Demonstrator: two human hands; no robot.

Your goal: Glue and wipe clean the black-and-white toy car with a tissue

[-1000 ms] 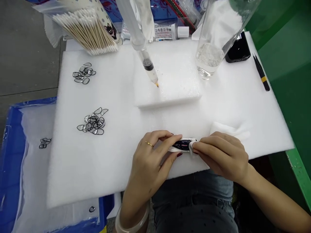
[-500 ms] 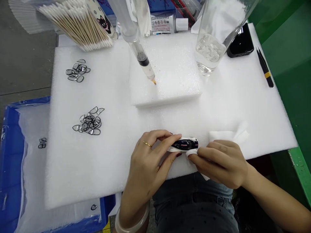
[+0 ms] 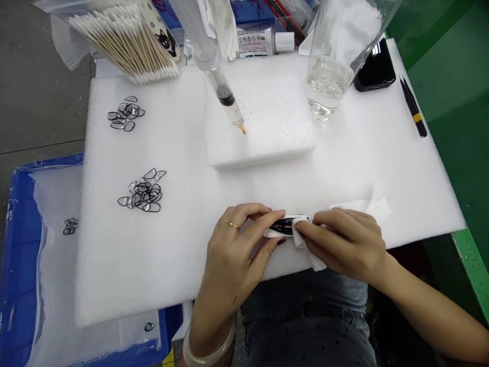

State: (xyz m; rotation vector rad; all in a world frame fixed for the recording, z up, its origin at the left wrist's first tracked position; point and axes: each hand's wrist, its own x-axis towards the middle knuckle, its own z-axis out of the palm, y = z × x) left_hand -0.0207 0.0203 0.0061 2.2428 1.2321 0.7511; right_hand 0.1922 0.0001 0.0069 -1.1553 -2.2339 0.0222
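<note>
My left hand (image 3: 240, 250) grips a small white toy car (image 3: 281, 226) with a dark glossy top, fingers and thumb closed on its left end. A white cloth or tissue (image 3: 301, 237) is pinched in my right hand (image 3: 346, 242), pressed against the right part of the car's top. That part of the car is hidden under the cloth and fingertips. Another piece of white tissue (image 3: 376, 204) lies on the foam just beyond my right hand. Both hands are above the front edge of the white foam sheet (image 3: 183, 244).
Left on the foam are two piles of small clear black-rimmed pieces (image 3: 143, 191). Behind stand a syringe (image 3: 231, 104) with its orange tip on a foam block (image 3: 267, 117), cotton swabs (image 3: 130, 46) and a glass of liquid (image 3: 328, 81). Tweezers (image 3: 412, 107) and a black phone-like device (image 3: 376, 69) lie right.
My right hand has brought the cloth from the car's near side up onto its top, covering the right part. My left hand keeps its hold on the car.
</note>
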